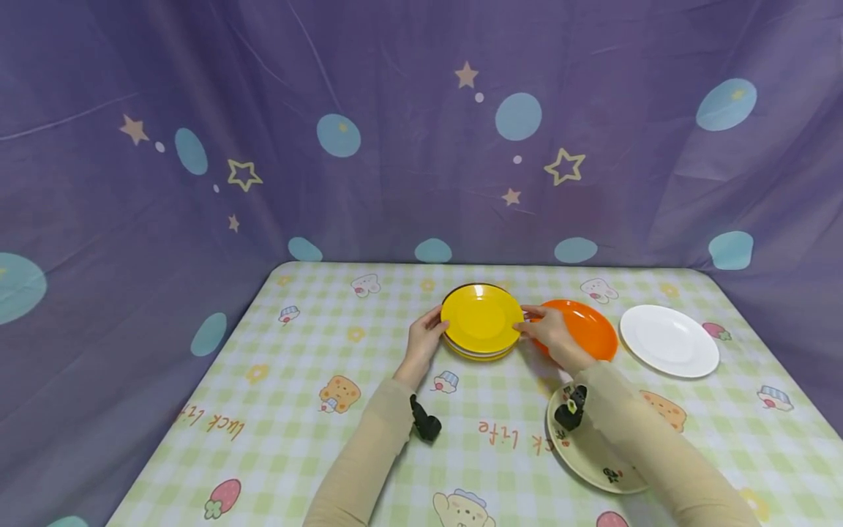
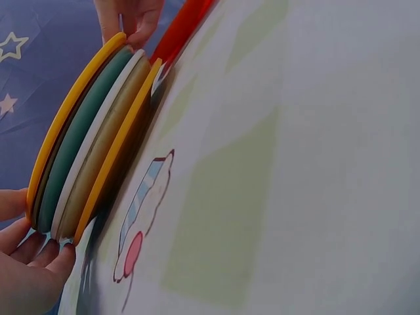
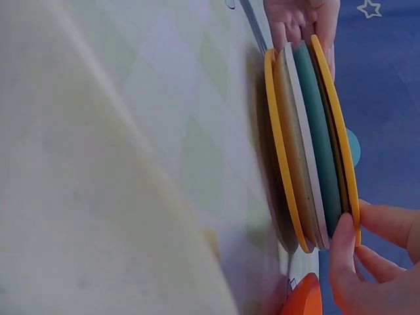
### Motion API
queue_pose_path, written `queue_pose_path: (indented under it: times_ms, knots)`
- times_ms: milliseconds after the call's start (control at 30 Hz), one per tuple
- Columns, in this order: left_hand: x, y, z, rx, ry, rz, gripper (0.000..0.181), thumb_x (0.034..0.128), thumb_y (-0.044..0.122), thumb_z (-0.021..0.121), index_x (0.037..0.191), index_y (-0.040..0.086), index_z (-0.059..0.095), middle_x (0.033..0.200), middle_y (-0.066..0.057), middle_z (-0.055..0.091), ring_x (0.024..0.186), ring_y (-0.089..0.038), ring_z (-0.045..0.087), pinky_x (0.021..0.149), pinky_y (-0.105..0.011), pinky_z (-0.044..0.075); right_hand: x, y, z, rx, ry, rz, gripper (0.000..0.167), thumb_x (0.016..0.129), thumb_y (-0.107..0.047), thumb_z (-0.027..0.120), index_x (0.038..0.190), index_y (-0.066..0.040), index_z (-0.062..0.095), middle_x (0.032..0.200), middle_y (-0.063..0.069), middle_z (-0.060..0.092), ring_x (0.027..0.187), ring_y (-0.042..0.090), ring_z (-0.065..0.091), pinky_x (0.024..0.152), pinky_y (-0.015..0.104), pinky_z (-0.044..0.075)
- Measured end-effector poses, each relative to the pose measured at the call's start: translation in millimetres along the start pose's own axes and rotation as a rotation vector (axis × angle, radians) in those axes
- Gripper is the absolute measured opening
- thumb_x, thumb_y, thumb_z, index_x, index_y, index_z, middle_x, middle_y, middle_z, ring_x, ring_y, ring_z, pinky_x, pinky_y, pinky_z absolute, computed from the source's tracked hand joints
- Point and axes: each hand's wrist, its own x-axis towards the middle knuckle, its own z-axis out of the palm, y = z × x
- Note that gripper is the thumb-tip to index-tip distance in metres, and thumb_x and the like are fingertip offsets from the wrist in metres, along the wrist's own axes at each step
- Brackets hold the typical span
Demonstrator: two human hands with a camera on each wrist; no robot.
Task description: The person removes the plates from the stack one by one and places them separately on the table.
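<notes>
A stack of plates lies before me, with a yellow plate on top. Side on, the left wrist view shows a dark rim under it, then a green plate, a white plate, a tan plate and another yellow plate lowest. My left hand grips the stack's left side, thumb at the top plate's edge and fingertips along the lower rims. My right hand pinches the top yellow plate's right edge. Whether the stack touches the table I cannot tell.
An orange plate lies right of the stack, partly behind my right hand. Farther right is a white oval plate. Beneath my right forearm sits a cream patterned plate. A checked cloth covers the table; a purple curtain hangs behind.
</notes>
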Motion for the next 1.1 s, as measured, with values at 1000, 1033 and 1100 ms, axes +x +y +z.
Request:
queue_pose_path:
  times_ms: [1000,1033,1100]
  knots:
    - [3.7,-0.6,0.1,-0.004,0.002,-0.003,0.038,0.0856,0.000,0.052,0.124,0.003,0.050,0.129,-0.013,0.047,0.118,-0.023,0.044,0.097,-0.028,0.040,-10.4,1.6,-19.1,0.340,-0.153,0.052,0.052,0.087,0.000,0.049,0.134,0.006,0.029,0.117,0.020,0.046,0.073,0.008,0.057,0.078,0.025,0.052]
    - [3.4,-0.3,0.2,-0.002,0.003,0.001,0.038,0.0857,0.000,0.052,0.124,0.003,0.050,0.129,-0.014,0.047,0.118,-0.023,0.044,0.097,-0.028,0.040,-10.7,1.6,-19.6,0.340,-0.157,0.045,0.052,0.087,0.000,0.049,0.134,0.007,0.028,0.121,0.021,0.044,0.075,0.008,0.057,0.077,0.025,0.052]
    - [3.0,0.2,0.5,0.006,0.005,0.009,0.038,0.0856,0.000,0.052,0.124,0.003,0.050,0.128,-0.014,0.047,0.118,-0.024,0.045,0.097,-0.029,0.040,-11.3,1.6,-20.6,0.345,-0.166,0.032,0.051,0.088,0.000,0.047,0.134,0.008,0.027,0.129,0.025,0.038,0.077,0.007,0.057,0.076,0.023,0.052]
